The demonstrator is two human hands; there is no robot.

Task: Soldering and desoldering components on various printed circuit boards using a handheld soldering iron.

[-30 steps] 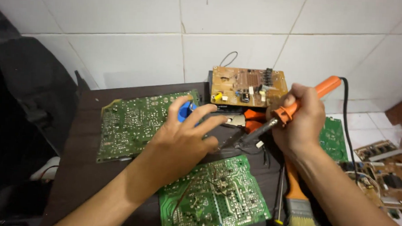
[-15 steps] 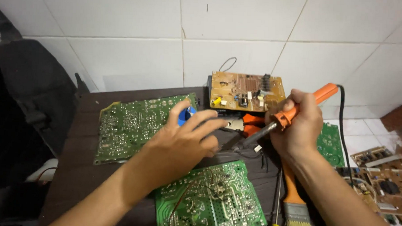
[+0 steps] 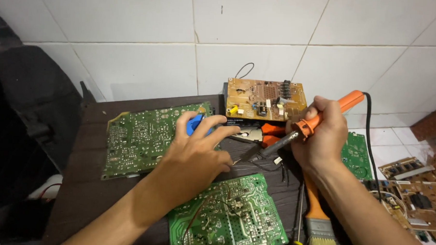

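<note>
Right hand [image 3: 324,136] is clamped round an orange-handled soldering iron [image 3: 305,128], tip angled down over the dark bench [image 3: 89,132]. Left hand [image 3: 197,153] pinches a blue object [image 3: 195,122] beside a green circuit board [image 3: 140,139].

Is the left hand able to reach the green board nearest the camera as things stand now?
Probably yes. The left hand rests just above the green board, nothing lies between them, and only its fingers hold a small blue object.
</note>
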